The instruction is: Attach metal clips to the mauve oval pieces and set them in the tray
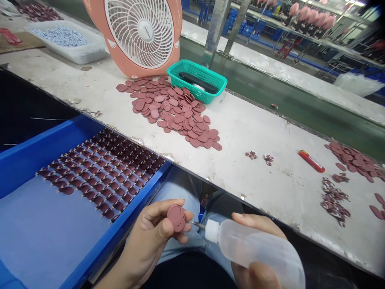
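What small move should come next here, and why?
Probably ease the bottle's metal tip onto the maroon piece: the left hand holds the piece up, and the right hand holds the bottle, tip pointed that way but apart from it.

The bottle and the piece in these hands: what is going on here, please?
The person's left hand holds a small reddish-brown piece, and the right hand grips a translucent squeeze bottle, its metal tip close to the piece. Similar pieces lie heaped on the table; reddish parts lie in rows in the blue tray.
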`<state>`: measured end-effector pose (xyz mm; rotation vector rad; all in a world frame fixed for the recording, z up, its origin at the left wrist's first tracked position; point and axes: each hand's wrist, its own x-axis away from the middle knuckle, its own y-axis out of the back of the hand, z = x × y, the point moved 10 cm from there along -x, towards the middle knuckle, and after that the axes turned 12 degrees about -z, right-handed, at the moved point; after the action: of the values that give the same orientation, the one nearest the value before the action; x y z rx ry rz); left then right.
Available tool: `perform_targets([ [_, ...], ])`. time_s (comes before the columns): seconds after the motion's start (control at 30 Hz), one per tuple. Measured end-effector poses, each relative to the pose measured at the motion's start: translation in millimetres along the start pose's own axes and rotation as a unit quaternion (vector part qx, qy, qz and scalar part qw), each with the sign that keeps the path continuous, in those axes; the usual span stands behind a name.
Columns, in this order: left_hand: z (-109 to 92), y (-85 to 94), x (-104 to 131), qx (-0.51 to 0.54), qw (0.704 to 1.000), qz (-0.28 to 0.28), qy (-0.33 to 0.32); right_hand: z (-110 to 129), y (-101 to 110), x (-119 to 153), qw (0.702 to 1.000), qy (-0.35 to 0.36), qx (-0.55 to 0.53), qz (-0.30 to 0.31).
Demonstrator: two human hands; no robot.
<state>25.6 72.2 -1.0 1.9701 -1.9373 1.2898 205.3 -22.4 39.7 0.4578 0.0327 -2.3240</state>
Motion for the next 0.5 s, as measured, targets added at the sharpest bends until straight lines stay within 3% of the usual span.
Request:
perform_targets([
  [0.1, 0, -0.8, 0, -0.001, 1.000, 0.002, -0.004, 21, -3, -12, 0.998, 0.038, -0.021, -0.037],
  [0.2, 0, 0.5, 0, 0.002, 1.000, -0.003, -0.007, 27, -9, -17, 0.999, 0.030, -0.034, -0.031],
  [0.4, 1, 4.4, -2, -0.006, 1.000, -0.016, -0.010, 16, -8, -14, 0.999, -0.006, -0.050, -0.017],
  [0.5, 0, 4.3, -2, -0.013, 0.999, -0.028, -0.010, 5, -5, -15, 0.992, -0.074, -0.102, -0.030],
])
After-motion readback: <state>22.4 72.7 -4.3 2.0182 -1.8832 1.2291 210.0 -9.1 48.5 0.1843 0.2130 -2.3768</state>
